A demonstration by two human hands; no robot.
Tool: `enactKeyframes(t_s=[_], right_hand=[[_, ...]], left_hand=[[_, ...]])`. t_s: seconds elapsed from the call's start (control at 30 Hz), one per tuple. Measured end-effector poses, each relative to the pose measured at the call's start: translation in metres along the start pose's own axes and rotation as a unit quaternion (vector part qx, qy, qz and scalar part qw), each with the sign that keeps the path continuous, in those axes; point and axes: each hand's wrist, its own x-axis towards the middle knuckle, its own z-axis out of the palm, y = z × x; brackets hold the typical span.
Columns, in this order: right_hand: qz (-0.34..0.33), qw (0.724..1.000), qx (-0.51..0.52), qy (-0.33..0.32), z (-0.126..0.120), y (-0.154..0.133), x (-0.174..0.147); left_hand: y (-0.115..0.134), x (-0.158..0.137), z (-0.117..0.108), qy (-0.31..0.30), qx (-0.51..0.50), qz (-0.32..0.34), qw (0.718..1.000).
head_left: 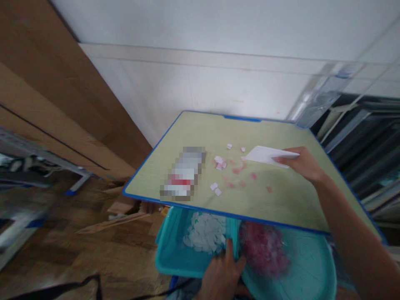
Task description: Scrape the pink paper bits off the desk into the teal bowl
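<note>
My right hand [301, 164] pinches a thin white flat card [270, 156] between thumb and fingers, its far edge low over the table [281, 204]. Left of the card lie small white pieces [219, 161] and blurred pink-red pieces [236, 170], loosely scattered. Below the table's front edge, my left hand [223, 268] is closed over the meeting rims of two teal containers, index finger pointing forward. The rectangular teal bin [170, 250] holds a heap of white chips [206, 231]. Pink-red pieces [262, 248] are heaped in the round teal basin [312, 258].
A phone-like object [183, 173], pixelated, lies at the table's left. Behind the table stands a white wall [218, 87], with brown cardboard [78, 91] to the left. Dark stacked panels [359, 125] lean at the right. Torn cardboard [121, 208] lies on the wooden floor [71, 246].
</note>
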Motion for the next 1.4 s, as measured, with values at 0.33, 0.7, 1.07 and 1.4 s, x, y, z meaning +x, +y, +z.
enactKeyframes(t_s=[0.33, 0.7, 1.07, 1.4], right_hand=[[0.002, 0.999, 0.029, 0.043, 0.019, -0.007, 0.013], [-0.031, 0.999, 0.006, -0.026, 0.011, -0.015, 0.011], [-0.016, 1.000, 0.018, -0.013, 0.006, -0.011, 0.009], [-0.029, 0.998, 0.042, -0.022, 0.028, -0.009, 0.031]], left_hand=[[0.000, 0.000, 0.000, 0.017, 0.005, 0.002, 1.000], [0.000, 0.000, -0.001, 0.012, 0.005, 0.000, 1.000], [0.000, 0.002, -0.003, 0.000, 0.011, 0.000, 1.000], [-0.001, 0.002, 0.004, 0.012, 0.023, -0.002, 1.000]])
